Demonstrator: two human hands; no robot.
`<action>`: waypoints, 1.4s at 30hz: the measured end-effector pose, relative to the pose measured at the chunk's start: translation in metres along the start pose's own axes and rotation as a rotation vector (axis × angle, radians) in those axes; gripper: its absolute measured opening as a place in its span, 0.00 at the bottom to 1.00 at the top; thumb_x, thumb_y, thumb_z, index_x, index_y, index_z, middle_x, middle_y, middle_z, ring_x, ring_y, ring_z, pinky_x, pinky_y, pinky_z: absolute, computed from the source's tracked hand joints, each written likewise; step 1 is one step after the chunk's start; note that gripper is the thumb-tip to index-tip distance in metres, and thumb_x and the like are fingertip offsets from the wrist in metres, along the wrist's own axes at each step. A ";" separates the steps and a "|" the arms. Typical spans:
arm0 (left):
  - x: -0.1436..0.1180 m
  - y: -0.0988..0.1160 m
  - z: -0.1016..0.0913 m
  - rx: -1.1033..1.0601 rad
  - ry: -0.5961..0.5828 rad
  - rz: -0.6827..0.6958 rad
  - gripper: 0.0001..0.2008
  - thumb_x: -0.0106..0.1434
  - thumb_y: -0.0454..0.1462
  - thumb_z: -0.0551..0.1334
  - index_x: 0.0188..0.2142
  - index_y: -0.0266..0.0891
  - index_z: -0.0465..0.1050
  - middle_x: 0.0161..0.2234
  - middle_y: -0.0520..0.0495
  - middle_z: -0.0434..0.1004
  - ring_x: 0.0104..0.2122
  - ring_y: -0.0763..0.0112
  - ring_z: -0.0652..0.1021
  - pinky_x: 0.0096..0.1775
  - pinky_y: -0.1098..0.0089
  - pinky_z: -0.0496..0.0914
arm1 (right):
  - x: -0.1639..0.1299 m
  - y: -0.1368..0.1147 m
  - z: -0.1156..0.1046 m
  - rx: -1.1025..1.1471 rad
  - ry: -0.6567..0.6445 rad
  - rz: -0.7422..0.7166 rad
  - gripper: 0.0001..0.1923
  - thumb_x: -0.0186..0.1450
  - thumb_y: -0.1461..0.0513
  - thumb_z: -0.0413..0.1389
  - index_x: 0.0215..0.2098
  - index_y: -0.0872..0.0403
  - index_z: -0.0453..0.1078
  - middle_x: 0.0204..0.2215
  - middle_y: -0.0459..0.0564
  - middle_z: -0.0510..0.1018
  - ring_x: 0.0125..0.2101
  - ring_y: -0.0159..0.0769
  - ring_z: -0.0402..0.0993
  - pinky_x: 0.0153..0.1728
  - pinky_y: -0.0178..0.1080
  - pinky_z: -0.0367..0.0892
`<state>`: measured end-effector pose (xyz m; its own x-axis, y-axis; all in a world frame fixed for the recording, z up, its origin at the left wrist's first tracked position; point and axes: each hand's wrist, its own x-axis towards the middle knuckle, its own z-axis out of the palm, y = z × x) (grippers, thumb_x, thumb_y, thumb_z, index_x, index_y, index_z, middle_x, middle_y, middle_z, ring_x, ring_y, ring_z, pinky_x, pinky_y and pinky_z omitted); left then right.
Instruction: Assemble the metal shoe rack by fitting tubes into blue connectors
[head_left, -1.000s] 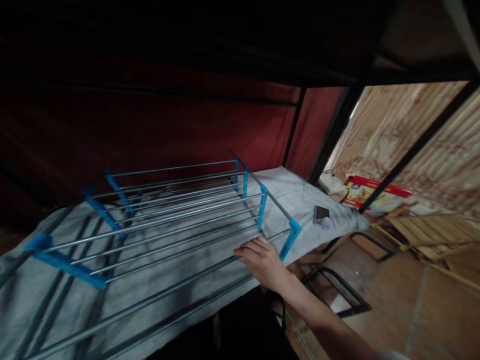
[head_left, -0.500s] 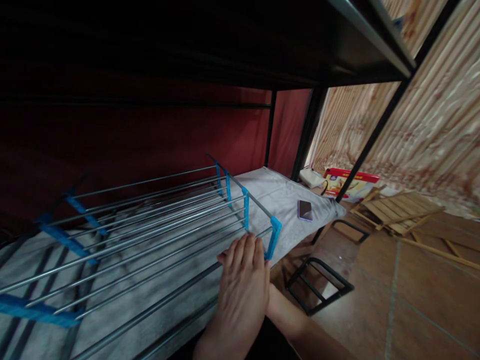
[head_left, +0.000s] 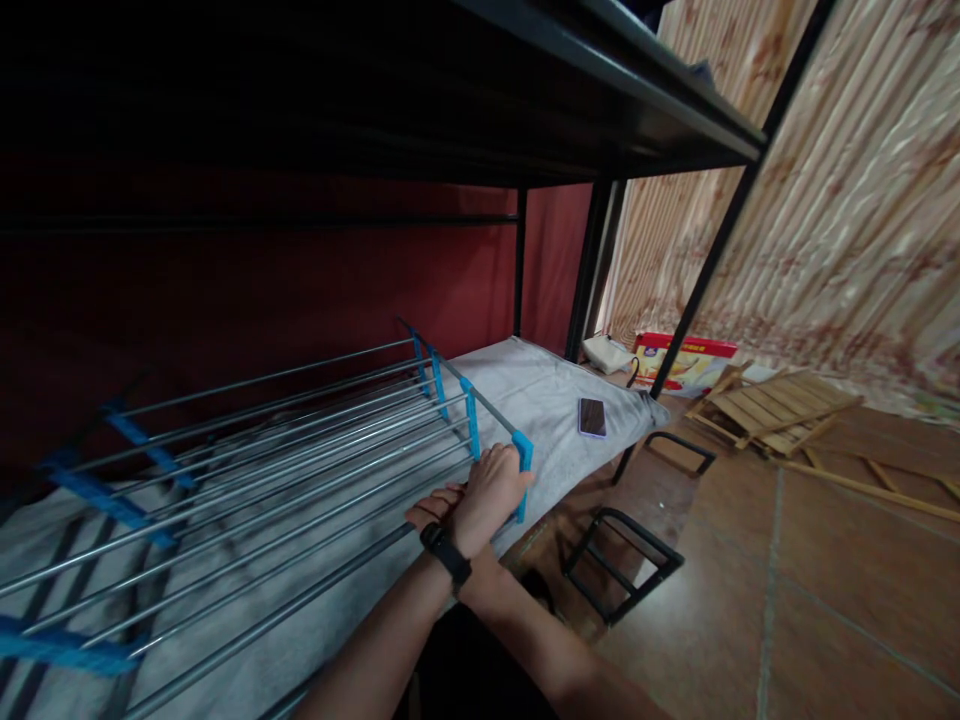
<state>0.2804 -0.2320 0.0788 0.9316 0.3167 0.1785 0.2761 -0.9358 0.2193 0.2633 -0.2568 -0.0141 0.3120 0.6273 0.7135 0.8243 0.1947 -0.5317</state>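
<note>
A metal drying rack (head_left: 300, 480) with thin grey rods and blue plastic joints lies across the bed. My arms cross at the wrists near its front right corner. My left hand (head_left: 493, 490), with a black watch (head_left: 445, 555) on its wrist, is on top and curls round the rack beside the blue corner piece (head_left: 523, 462). Below and to its left is my right hand (head_left: 433, 506), fingers bent over the front tube (head_left: 322, 583). The left wrist hides much of my right hand.
The rack rests on a grey sheet (head_left: 517, 370), with a phone (head_left: 592, 417) to the right. Low overhead is the upper bunk (head_left: 600, 110). A black metal frame (head_left: 622, 565) stands beside the bed. Folded wooden furniture (head_left: 780, 405) and a red box (head_left: 686, 360) are on the floor.
My left hand, laid flat with fingers straight before, has moved toward the blue corner piece and curled in. My right hand now shows left of the left wrist. The view has shifted slightly.
</note>
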 end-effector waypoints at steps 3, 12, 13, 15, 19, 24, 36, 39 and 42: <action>0.013 0.000 0.001 -0.001 -0.036 -0.034 0.11 0.71 0.44 0.58 0.44 0.39 0.73 0.45 0.41 0.78 0.46 0.59 0.77 0.48 0.64 0.70 | -0.006 -0.002 -0.004 -0.138 -0.055 -0.141 0.26 0.72 0.57 0.47 0.68 0.47 0.59 0.62 0.52 0.71 0.62 0.44 0.64 0.67 0.51 0.57; -0.002 0.006 0.002 0.030 0.047 -0.030 0.15 0.75 0.43 0.52 0.52 0.38 0.69 0.45 0.41 0.79 0.47 0.62 0.78 0.46 0.66 0.69 | -0.058 0.024 -0.095 -0.105 0.400 0.216 0.14 0.71 0.64 0.50 0.52 0.50 0.72 0.49 0.53 0.77 0.51 0.38 0.73 0.52 0.43 0.71; -0.003 0.009 0.001 0.027 0.041 -0.038 0.14 0.75 0.43 0.52 0.51 0.38 0.70 0.44 0.41 0.79 0.47 0.61 0.79 0.46 0.66 0.69 | -0.053 0.028 -0.105 -0.075 0.449 0.319 0.15 0.72 0.62 0.50 0.54 0.50 0.71 0.52 0.54 0.76 0.53 0.39 0.72 0.54 0.45 0.69; -0.003 0.014 -0.001 0.020 0.013 -0.082 0.13 0.75 0.41 0.52 0.50 0.38 0.70 0.43 0.41 0.79 0.45 0.61 0.79 0.44 0.65 0.69 | -0.034 0.035 -0.117 0.018 0.464 0.440 0.19 0.73 0.56 0.50 0.59 0.51 0.68 0.56 0.55 0.74 0.57 0.41 0.70 0.60 0.49 0.65; 0.000 0.020 -0.002 0.017 -0.008 -0.151 0.14 0.75 0.37 0.49 0.50 0.38 0.72 0.44 0.40 0.79 0.46 0.61 0.79 0.45 0.64 0.69 | 0.001 0.042 -0.111 0.280 0.410 0.564 0.24 0.73 0.49 0.48 0.58 0.52 0.73 0.57 0.53 0.76 0.60 0.42 0.69 0.65 0.50 0.60; 0.000 0.018 -0.003 -0.001 -0.017 -0.143 0.14 0.75 0.37 0.49 0.47 0.39 0.73 0.42 0.42 0.80 0.45 0.60 0.80 0.44 0.64 0.70 | 0.009 0.041 -0.103 0.399 0.465 0.644 0.25 0.70 0.46 0.52 0.55 0.51 0.76 0.53 0.51 0.80 0.58 0.44 0.71 0.64 0.52 0.60; 0.003 0.021 -0.018 -0.020 -0.064 -0.160 0.13 0.74 0.37 0.51 0.48 0.39 0.73 0.42 0.40 0.81 0.44 0.62 0.81 0.44 0.67 0.71 | 0.008 0.043 -0.104 0.383 0.477 0.649 0.24 0.68 0.46 0.54 0.51 0.52 0.79 0.51 0.52 0.81 0.57 0.46 0.73 0.62 0.52 0.64; 0.003 0.022 -0.022 -0.031 -0.070 -0.167 0.13 0.74 0.36 0.51 0.48 0.40 0.73 0.41 0.41 0.81 0.43 0.61 0.82 0.42 0.67 0.72 | 0.008 0.043 -0.103 0.380 0.468 0.650 0.24 0.69 0.46 0.54 0.51 0.51 0.78 0.51 0.51 0.81 0.57 0.46 0.72 0.61 0.53 0.64; 0.005 0.024 -0.025 -0.030 -0.101 -0.178 0.15 0.74 0.35 0.48 0.48 0.38 0.73 0.42 0.39 0.81 0.44 0.60 0.82 0.43 0.66 0.72 | 0.008 0.044 -0.102 0.377 0.467 0.655 0.24 0.68 0.46 0.54 0.51 0.51 0.78 0.51 0.51 0.81 0.57 0.46 0.72 0.62 0.53 0.64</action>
<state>0.2859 -0.2486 0.1092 0.8879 0.4584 0.0379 0.4329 -0.8607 0.2678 0.3503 -0.3203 0.0148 0.8953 0.3444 0.2825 0.2276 0.1915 -0.9547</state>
